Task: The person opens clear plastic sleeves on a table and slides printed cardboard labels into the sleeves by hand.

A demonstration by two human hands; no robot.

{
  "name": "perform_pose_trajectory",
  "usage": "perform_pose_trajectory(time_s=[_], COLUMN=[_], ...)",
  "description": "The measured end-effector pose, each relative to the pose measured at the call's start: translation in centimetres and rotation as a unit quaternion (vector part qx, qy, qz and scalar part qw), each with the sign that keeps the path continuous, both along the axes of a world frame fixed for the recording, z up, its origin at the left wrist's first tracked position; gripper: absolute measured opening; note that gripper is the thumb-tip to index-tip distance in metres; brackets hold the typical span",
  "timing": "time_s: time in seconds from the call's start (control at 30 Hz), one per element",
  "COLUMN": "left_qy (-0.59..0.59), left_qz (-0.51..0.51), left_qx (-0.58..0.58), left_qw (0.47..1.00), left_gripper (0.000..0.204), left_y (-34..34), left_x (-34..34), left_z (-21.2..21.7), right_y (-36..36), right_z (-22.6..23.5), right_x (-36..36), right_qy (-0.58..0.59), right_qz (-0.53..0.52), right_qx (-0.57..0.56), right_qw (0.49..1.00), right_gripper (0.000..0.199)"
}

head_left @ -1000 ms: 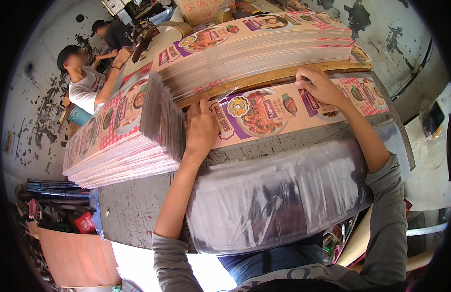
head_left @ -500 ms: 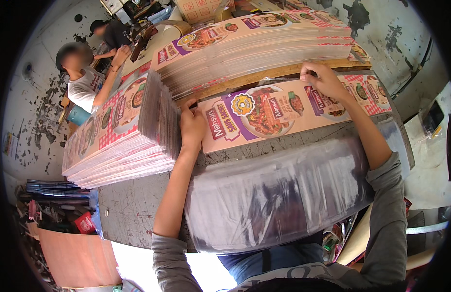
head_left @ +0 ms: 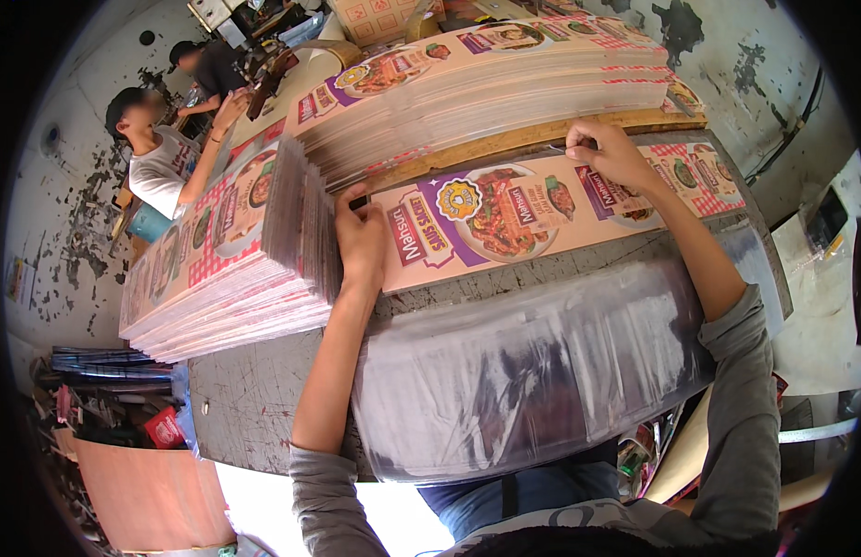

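Shifted left over the past second, the left hand (head_left: 361, 243) has uncovered the left end of the long printed sheet (head_left: 559, 221), while the right hand (head_left: 609, 156) has barely moved. Left thumb and fingers stand slightly parted at that end, near the tall left stack (head_left: 231, 288); whether they grip the sheet, I cannot tell. Right fingers curl close to the thumb at the sheet's far edge — whether anything is pinched is unclear. Both forearms reach forward, spread wide, the right wrist bent inward. Printed side up, the sheet lies between the wooden strip (head_left: 505, 146) and the clear plastic pile (head_left: 533, 371).
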State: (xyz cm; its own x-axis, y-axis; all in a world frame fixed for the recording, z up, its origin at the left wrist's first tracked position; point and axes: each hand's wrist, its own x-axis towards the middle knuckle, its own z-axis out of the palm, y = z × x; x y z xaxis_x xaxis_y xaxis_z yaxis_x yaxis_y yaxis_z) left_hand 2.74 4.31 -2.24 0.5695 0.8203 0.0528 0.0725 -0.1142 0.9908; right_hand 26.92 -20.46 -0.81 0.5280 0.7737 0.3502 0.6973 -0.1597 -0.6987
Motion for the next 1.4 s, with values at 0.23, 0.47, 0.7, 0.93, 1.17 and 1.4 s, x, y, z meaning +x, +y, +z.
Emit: perform_pose_trajectory(time_s=[0.23,0.47,0.7,0.93,1.17,1.4], left_qy=[0.151,0.143,0.241,0.256,0.296,0.337], left_qz=[-0.143,-0.419,-0.387,-0.377,-0.368,-0.35], left_qx=[0.514,0.443,0.51,0.518,0.517,0.517], left_qw=[0.832,0.78,0.73,0.724,0.714,0.704], left_gripper=[0.058,0.075,0.088,0.088,0.09,0.095], left_y=[-2.2,-4.3,-4.6,-4.6,-5.6,-5.8], left_x=[0.0,-0.6,-1.0,-0.9,-0.9,-0.6], left_z=[1.1,3.5,3.4,3.5,4.3,4.5], right_y=[1.4,1.8,1.8,1.9,1.6,1.7], right_z=[-0.2,0.0,0.1,-0.8,-0.2,-0.1], right_x=[-1.5,-2.3,-2.3,-3.1,-3.4,-3.3], right_qy=[-0.056,-0.079,-0.111,-0.297,-0.293,-0.31], right_qz=[0.028,0.027,0.042,-0.012,-0.021,0.012], right_qx=[0.022,0.022,0.024,-0.013,-0.061,-0.028], right_qw=[0.998,0.996,0.993,0.955,0.954,0.95], right_gripper=[0.007,0.008,0.004,0.012,0.014,0.01])
